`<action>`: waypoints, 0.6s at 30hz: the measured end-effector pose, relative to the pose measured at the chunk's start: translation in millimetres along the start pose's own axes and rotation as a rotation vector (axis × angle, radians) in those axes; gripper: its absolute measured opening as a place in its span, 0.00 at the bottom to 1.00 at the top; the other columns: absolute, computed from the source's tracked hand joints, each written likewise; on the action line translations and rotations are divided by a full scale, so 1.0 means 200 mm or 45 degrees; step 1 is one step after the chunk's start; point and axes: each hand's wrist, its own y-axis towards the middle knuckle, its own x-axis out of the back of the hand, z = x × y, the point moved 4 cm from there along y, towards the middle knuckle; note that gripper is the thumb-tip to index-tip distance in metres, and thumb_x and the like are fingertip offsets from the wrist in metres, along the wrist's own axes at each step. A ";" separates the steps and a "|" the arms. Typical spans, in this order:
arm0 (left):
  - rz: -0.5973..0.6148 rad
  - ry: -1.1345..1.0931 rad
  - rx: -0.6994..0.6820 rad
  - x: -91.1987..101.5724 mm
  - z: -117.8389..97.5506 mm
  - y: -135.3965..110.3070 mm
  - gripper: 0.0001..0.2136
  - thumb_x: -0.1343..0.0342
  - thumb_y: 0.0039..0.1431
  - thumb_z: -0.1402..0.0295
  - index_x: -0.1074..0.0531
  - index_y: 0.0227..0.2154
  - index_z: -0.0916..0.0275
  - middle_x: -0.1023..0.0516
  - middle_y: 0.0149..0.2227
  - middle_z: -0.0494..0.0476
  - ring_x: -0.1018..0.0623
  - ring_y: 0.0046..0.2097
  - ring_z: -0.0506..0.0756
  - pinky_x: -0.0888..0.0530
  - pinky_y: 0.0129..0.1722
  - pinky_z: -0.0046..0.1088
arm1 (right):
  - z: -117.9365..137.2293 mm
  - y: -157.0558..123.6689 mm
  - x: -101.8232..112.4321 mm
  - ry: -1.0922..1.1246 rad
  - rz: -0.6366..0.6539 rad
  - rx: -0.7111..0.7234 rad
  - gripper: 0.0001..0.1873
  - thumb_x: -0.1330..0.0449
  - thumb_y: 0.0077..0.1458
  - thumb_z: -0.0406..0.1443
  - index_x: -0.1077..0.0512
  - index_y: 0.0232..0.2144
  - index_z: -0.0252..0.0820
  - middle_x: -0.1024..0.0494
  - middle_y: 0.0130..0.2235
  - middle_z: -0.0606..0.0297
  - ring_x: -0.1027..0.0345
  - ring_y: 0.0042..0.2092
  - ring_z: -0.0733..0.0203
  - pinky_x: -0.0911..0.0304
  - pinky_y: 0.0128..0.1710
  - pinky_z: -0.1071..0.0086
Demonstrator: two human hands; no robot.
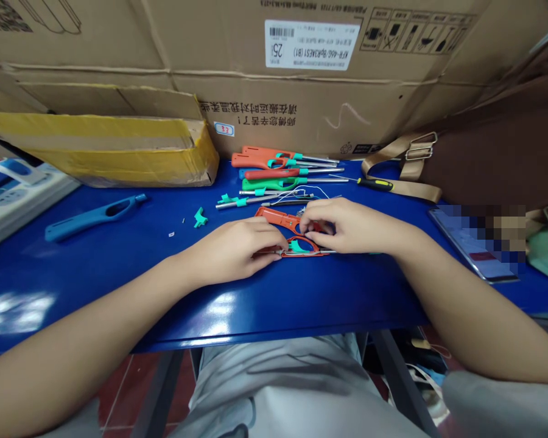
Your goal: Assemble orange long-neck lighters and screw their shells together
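An orange lighter casing half (322, 250) lies opened on the table, with a teal trigger (302, 245) and a metal tube inside it. Pinched fingers of my left hand (240, 246) are closed at its left end, on the lighter's inner parts. Just behind lies the other orange casing half (274, 214). My right hand (342, 224) is curled over the right part of both halves. Its thumb and index finger press together beside the trigger loop; whatever they pinch is too small or hidden to make out.
Several assembled lighters (274, 159) and loose tubes (251, 199) lie behind my hands. A screwdriver (378, 184) and phone (477, 243) are on the right. Leftward are a blue lighter casing (95, 220), teal trigger piece (200, 217), cardboard box (132, 164) and power strip (25, 201).
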 end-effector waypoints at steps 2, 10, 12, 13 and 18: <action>-0.009 -0.006 0.043 0.00 0.00 0.00 0.08 0.44 0.67 0.71 0.23 0.46 0.61 0.19 0.43 0.56 0.21 0.45 0.55 0.25 0.47 0.32 | -0.03 0.00 0.00 -0.133 -0.035 -0.061 0.08 0.39 0.59 0.34 0.24 0.41 0.42 0.24 0.43 0.61 0.30 0.40 0.60 0.41 0.37 0.69; -0.352 0.185 0.012 0.09 0.03 0.00 0.13 0.43 0.68 0.65 0.26 0.53 0.61 0.21 0.53 0.60 0.24 0.55 0.59 0.28 0.57 0.39 | -0.01 0.01 0.00 -0.069 -0.154 -0.028 0.06 0.46 0.66 0.35 0.30 0.38 0.40 0.26 0.41 0.61 0.34 0.39 0.61 0.41 0.38 0.68; -0.424 0.309 0.009 0.12 0.04 -0.01 0.15 0.43 0.68 0.66 0.26 0.55 0.61 0.21 0.54 0.62 0.25 0.56 0.60 0.28 0.57 0.41 | 0.00 0.02 0.02 0.089 -0.219 -0.050 0.07 0.47 0.67 0.37 0.31 0.38 0.41 0.27 0.38 0.63 0.36 0.37 0.62 0.41 0.37 0.69; -0.441 0.365 0.007 0.13 0.05 -0.01 0.15 0.43 0.67 0.66 0.26 0.55 0.61 0.21 0.54 0.62 0.25 0.55 0.60 0.27 0.55 0.41 | 0.01 0.02 0.02 0.181 -0.225 -0.074 0.07 0.47 0.67 0.37 0.32 0.38 0.41 0.27 0.37 0.64 0.36 0.35 0.63 0.41 0.36 0.69; -0.404 0.508 -0.016 0.15 0.04 -0.02 0.12 0.42 0.67 0.66 0.22 0.50 0.61 0.18 0.49 0.60 0.21 0.49 0.60 0.25 0.49 0.38 | 0.00 0.02 0.01 0.606 -0.129 -0.228 0.08 0.45 0.66 0.40 0.34 0.36 0.42 0.27 0.36 0.66 0.39 0.29 0.67 0.40 0.28 0.72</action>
